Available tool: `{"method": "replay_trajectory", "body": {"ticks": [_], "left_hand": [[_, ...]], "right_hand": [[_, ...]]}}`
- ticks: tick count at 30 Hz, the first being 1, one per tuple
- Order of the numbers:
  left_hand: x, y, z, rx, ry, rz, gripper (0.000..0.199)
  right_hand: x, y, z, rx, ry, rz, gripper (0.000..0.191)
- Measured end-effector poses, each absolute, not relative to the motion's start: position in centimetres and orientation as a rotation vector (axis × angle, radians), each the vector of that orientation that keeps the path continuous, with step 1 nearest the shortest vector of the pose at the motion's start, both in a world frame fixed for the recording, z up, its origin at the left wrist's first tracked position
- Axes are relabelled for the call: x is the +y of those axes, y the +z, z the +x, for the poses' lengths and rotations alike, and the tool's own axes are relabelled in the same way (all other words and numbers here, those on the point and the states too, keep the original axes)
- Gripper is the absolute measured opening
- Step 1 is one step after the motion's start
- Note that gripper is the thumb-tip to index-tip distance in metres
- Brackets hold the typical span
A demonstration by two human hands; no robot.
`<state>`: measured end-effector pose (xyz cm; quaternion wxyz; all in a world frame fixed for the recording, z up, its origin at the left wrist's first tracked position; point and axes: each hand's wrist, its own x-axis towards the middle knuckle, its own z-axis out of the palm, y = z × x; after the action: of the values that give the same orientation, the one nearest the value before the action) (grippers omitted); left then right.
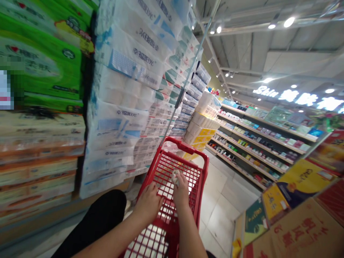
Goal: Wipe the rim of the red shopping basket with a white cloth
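Observation:
A red basket cart (pixel 200 179) with a grid of square holes stands in front of me, its raised handle at the far end. My left hand (pixel 148 201) rests over the cart's left side, fingers bent down against the red plastic; its fingertips are partly hidden. To its right, above the grid, my right hand (pixel 181 186) is closed on a small whitish crumpled item (pixel 176 176). What that item is cannot be made out.
Tall stacks of wrapped paper rolls (pixel 120 86) and green tissue packs (pixel 40 61) rise on the left. Shelves of small goods (pixel 255 143) run behind at the right. Printed cartons (pixel 301 229) stand at the lower right, beside the tiled floor (pixel 217 197).

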<state>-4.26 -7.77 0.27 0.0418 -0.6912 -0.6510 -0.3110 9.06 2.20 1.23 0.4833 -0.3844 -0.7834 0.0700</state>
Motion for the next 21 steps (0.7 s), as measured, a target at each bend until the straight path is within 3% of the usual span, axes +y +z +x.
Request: {"method": "replay_trajectory", "body": {"ticks": [5, 21], "left_hand": [[-7.8, 0.3, -4.2, -1.998, -0.954, -2.113, 0.029], [-7.8, 0.2, -4.1, -1.966, -0.967, -2.091, 0.028]], "right_hand": [[2.0, 1.2, 8.9, -2.037, 0.252, -0.884, 0.058], [2.4, 1.4, 9.9, -2.046, 0.272, -0.846, 0.052]]}}
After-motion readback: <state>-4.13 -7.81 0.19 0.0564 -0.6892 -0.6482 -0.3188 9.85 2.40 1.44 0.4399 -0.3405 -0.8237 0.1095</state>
